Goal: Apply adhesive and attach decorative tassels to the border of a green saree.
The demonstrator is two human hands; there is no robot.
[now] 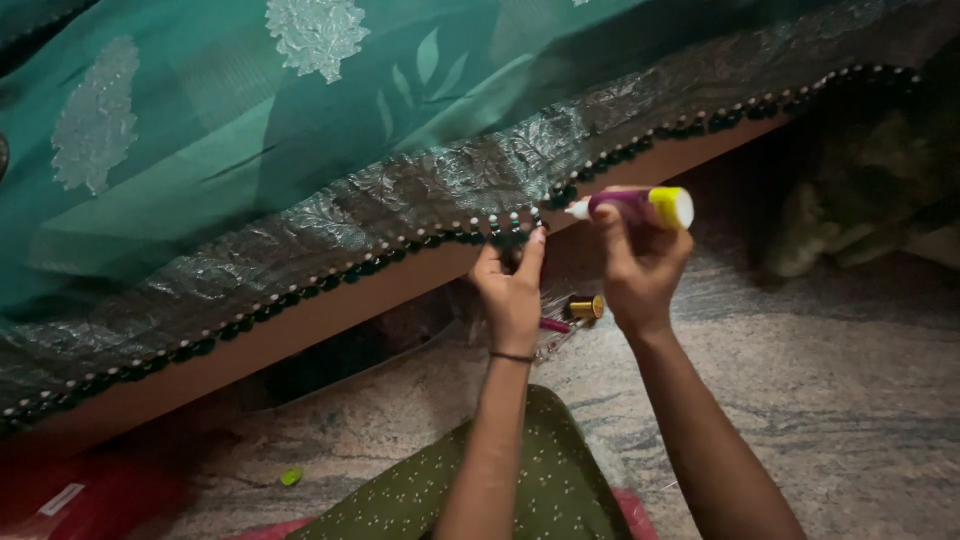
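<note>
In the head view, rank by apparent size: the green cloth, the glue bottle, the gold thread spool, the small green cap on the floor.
1. Green cloth, by far the largest.
2. Glue bottle, in the right hand.
3. Gold thread spool.
4. Small green cap, close to the spool; ranking unsure.

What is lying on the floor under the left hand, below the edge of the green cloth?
Under the left hand a gold thread spool and a pink stick-like item lie on clear plastic on the stone floor. The hand and wrist cover whatever else lies there.
</note>
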